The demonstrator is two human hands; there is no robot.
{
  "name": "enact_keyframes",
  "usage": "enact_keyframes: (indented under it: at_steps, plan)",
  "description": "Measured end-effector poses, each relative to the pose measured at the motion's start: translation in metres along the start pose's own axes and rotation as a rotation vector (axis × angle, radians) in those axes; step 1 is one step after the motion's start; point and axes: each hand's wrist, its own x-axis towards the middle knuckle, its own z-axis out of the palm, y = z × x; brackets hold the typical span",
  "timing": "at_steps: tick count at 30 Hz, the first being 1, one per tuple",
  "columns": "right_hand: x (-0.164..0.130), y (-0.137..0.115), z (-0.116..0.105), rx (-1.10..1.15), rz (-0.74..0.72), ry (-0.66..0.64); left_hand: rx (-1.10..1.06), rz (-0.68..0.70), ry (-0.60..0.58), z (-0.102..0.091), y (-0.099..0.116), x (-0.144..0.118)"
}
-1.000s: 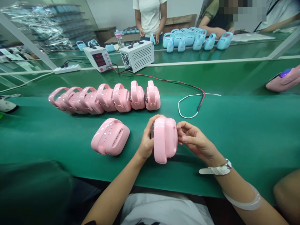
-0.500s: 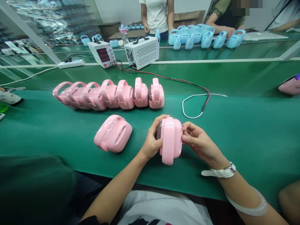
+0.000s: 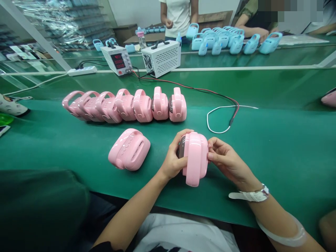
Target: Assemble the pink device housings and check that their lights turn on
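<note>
My left hand (image 3: 174, 157) is closed around the dark-faced side of a pink portable speaker (image 3: 203, 154), thumb across by its handle. The speaker stands on the green table with its handle toward me. At its right side, my right hand (image 3: 225, 157) has its thumb and fingers drawn together, the tips touching the shell. Whatever those fingertips may hold is hidden. To the left lies another pink speaker (image 3: 130, 150), with its buttons and slots facing up. Behind it, several more pink speakers (image 3: 143, 106) stand in a row with handles raised.
A red-and-black cable with a white end (image 3: 219, 131) loops at the right. Beyond the row stand a power supply (image 3: 118, 61) with red digits and a grey vented box (image 3: 162, 59). Across the table, people work near several blue speakers (image 3: 223, 38).
The whole view has shifted slightly, so things sit a little farther right. Both hands keep the same hold at the speaker. Across the table, another blue speaker has appeared by a standing person.
</note>
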Motion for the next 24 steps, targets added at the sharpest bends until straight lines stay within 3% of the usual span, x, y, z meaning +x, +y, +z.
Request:
enact_keyframes:
  at_steps: [24]
  plan:
    - [0.0001, 0.0002, 0.0002, -0.019, -0.006, 0.007, -0.003, 0.028, -0.017, -0.0012, -0.0021, 0.0007]
